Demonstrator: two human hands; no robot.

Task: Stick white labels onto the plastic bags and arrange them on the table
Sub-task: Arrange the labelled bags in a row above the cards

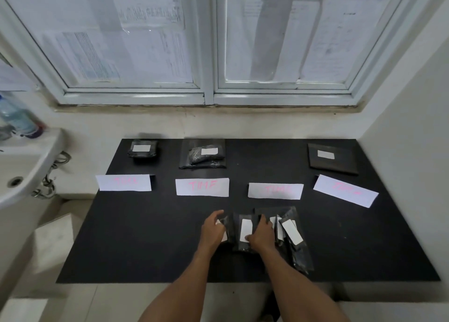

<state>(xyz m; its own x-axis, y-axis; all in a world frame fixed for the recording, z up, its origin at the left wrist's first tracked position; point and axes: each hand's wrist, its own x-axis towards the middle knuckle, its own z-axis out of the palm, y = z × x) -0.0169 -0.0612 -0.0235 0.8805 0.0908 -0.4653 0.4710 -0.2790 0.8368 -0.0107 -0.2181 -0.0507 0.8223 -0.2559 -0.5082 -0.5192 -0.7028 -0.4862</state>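
Note:
Several dark plastic bags with white labels lie fanned in a pile [289,234] near the front middle of the black table [145,236]. My left hand [213,229] rests on the leftmost bag of the pile, fingers curled over its edge. My right hand [263,233] lies on the middle of the pile, its thumb touching the white label [246,228] of one bag. Three labelled bags lie at the back: a small one [143,150] at the left, one [202,154] in the middle and a flat one [331,158] at the right.
Four white paper cards with pink writing lie in a row across the table: card [124,182], card [202,187], card [275,191], card [346,190]. A white sink [21,166] with a water bottle [18,117] stands at the left. A window and wall close the back.

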